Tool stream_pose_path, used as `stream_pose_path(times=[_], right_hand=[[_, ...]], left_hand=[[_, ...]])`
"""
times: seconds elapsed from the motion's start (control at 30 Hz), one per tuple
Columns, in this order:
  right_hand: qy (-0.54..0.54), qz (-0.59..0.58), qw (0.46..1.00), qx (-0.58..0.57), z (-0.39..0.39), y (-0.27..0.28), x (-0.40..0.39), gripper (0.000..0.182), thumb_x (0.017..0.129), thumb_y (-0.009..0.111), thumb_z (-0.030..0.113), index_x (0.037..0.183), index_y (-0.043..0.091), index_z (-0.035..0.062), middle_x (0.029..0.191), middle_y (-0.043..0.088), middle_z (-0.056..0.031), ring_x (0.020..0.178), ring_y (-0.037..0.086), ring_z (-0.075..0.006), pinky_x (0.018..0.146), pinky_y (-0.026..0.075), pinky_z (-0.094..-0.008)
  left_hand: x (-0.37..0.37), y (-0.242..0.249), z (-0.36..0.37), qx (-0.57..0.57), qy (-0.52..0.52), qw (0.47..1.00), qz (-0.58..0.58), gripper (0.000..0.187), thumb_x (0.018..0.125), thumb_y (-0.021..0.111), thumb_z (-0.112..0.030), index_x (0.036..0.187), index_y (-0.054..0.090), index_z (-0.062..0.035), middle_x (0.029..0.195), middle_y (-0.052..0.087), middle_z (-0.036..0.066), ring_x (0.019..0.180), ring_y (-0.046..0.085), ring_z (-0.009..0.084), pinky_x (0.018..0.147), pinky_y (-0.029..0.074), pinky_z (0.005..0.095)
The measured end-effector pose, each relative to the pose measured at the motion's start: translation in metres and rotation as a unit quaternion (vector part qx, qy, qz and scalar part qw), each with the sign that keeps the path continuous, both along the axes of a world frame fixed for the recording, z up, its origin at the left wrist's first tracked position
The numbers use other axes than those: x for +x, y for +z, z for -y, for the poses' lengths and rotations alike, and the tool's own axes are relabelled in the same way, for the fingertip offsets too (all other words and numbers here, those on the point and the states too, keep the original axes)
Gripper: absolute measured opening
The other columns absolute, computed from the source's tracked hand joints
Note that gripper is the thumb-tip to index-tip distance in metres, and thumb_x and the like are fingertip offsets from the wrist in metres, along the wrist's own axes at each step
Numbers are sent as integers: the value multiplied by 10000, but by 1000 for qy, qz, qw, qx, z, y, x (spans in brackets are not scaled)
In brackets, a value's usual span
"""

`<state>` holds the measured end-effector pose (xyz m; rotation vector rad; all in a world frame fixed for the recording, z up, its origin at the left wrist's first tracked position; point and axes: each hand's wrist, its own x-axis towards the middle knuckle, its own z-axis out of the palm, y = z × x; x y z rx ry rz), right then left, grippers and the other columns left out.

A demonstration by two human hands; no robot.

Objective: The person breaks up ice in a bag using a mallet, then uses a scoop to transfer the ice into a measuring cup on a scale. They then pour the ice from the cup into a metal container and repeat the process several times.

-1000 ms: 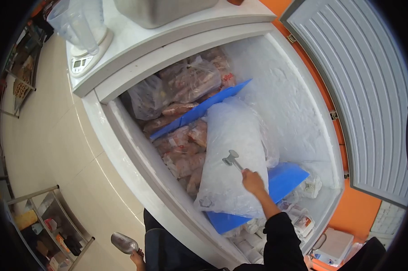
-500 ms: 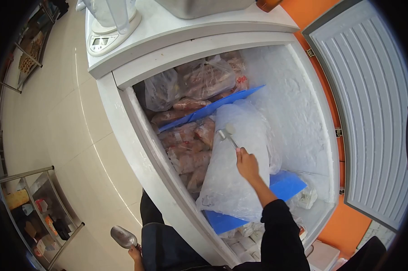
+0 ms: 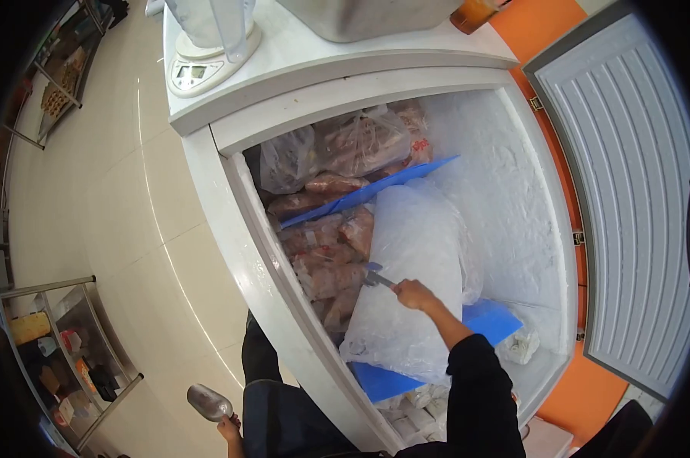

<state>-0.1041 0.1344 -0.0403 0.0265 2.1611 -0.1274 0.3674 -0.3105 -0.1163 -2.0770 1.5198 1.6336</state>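
Observation:
My right hand (image 3: 415,295) is closed around the handle of a small hammer (image 3: 378,278), reaching down into the open chest freezer. The hammer head is near the left edge of a large, clear plastic bag of ice (image 3: 406,305). Beside that bag lie packs of frozen meat (image 3: 322,263). At the lower left, outside the freezer, my left hand (image 3: 229,427) grips a metal scoop (image 3: 209,402) by its handle.
Blue dividers (image 3: 383,188) separate the freezer contents, with bagged meat (image 3: 364,141) at the far end. The freezer lid (image 3: 620,175) stands open on the right. A kitchen scale (image 3: 207,69) and a metal container (image 3: 360,15) sit on the top ledge. Shelving (image 3: 70,359) stands left.
My right hand has moved the hammer down and left across the ice bag, its head now lower by the bag's left edge. The left hand keeps the scoop; the view has shifted slightly.

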Motion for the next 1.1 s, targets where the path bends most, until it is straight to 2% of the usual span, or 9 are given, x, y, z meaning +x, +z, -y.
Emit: stream_pose_path(times=[0.13, 0.23, 0.33, 0.43, 0.53, 0.77, 0.87, 1.0, 1.1], right_hand=[[-177, -216, 950, -138, 27, 45, -24, 446, 916, 321, 395, 983, 519, 1, 907, 587, -258, 898, 545, -426, 825, 411, -465], [89, -119, 988, -47, -39, -62, 28, 360, 914, 324, 334, 1054, 540, 83, 926, 588, -243, 921, 537, -435, 813, 419, -492], [28, -27, 998, -46, -16, -12, 14, 293, 902, 354, 278, 1010, 560, 100, 923, 590, -243, 885, 556, -420, 788, 439, -485], [-113, -152, 978, -82, 7, 49, 9, 325, 911, 337, 315, 995, 566, 100, 907, 585, -262, 881, 559, -421, 786, 438, -492], [-139, -192, 970, 59, -26, 6, 81, 340, 915, 336, 347, 971, 562, 100, 825, 588, -272, 816, 567, -431, 734, 450, -495], [-190, -218, 956, 46, -7, 88, 69, 400, 917, 313, 376, 870, 530, 42, 775, 579, -267, 781, 572, -431, 718, 437, -526], [-153, -155, 974, 64, -34, 20, 129, 398, 912, 320, 392, 867, 528, 55, 744, 581, -252, 738, 574, -432, 679, 438, -532], [-103, -161, 981, 28, -22, 62, 103, 409, 914, 317, 396, 884, 531, 49, 723, 579, -256, 739, 573, -437, 675, 442, -533], [-226, -262, 938, 11, -5, 75, 93, 408, 917, 307, 387, 880, 530, 47, 684, 575, -253, 693, 570, -439, 638, 454, -521]], left_hand=[[1, -3, -7, -8, 11, 1000, -4, 404, 898, 395, -303, 784, 559, 49, 613, 576, 89, 477, 526, 142, 411, 417, 247], [-3, 1, -7, -17, -6, 1000, -6, 405, 897, 398, -303, 781, 560, 49, 612, 577, 89, 473, 523, 143, 412, 420, 249], [-6, -3, -9, -16, 5, 1000, -11, 406, 897, 398, -302, 781, 559, 52, 612, 578, 91, 468, 520, 145, 410, 422, 251], [0, -2, -1, -11, 7, 1000, -10, 410, 893, 404, -308, 789, 562, 56, 613, 579, 90, 470, 524, 144, 402, 412, 248], [-4, 0, -1, -5, 6, 1000, -19, 422, 894, 405, -320, 788, 564, 56, 608, 580, 92, 466, 523, 141, 395, 399, 242], [-16, 0, 7, -38, -83, 996, -10, 450, 894, 401, -324, 727, 573, 56, 579, 577, 98, 426, 504, 134, 366, 372, 236], [-18, 6, 12, -40, -125, 991, 6, 445, 890, 403, -316, 723, 574, 60, 575, 577, 96, 426, 503, 135, 367, 373, 236], [-20, 2, 19, -52, -143, 988, 11, 438, 879, 415, -311, 731, 579, 68, 578, 582, 99, 429, 506, 137, 375, 377, 237], [-13, -6, 20, -66, -181, 981, 7, 444, 875, 423, -314, 722, 583, 71, 575, 583, 101, 429, 506, 137, 376, 376, 241]])
